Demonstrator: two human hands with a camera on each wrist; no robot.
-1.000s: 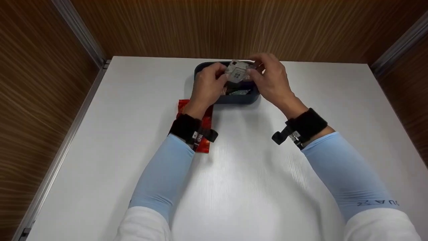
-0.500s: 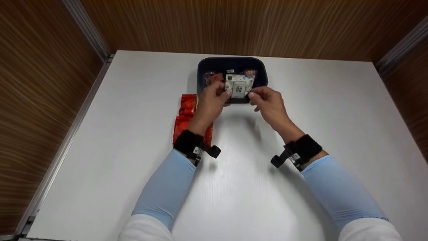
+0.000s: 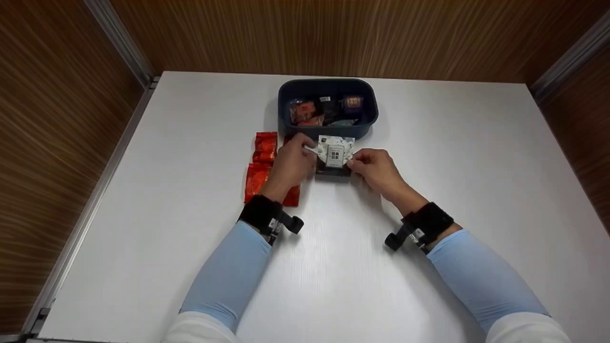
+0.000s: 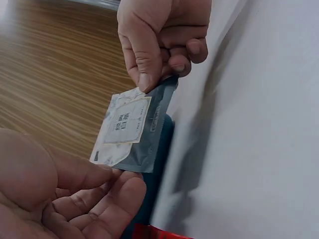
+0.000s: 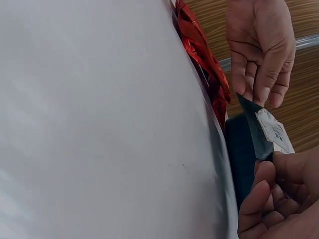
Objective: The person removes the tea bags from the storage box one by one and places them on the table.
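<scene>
Just in front of the dark bin [image 3: 286, 119], the head view shows a pale sachet [image 3: 335, 152] held between both hands above the white surface [image 3: 429, 143]: the left hand [image 3: 290, 164] pinches its left edge, the right hand [image 3: 374, 166] its right. Red packets [image 3: 259, 166] lie beside the left wrist. A flat, square set-down would likely suit, clear of the red ones.

From the left wrist, the right thumb [image 4: 142, 64] and fingers nip one corner; the left fingers [image 4: 107, 199] support the opposite edge loosely.

From the right wrist, the left fingertips [image 5: 264, 94] touch the sachet's dark edge. Releasing both sides together should keep it from skewing.
</scene>
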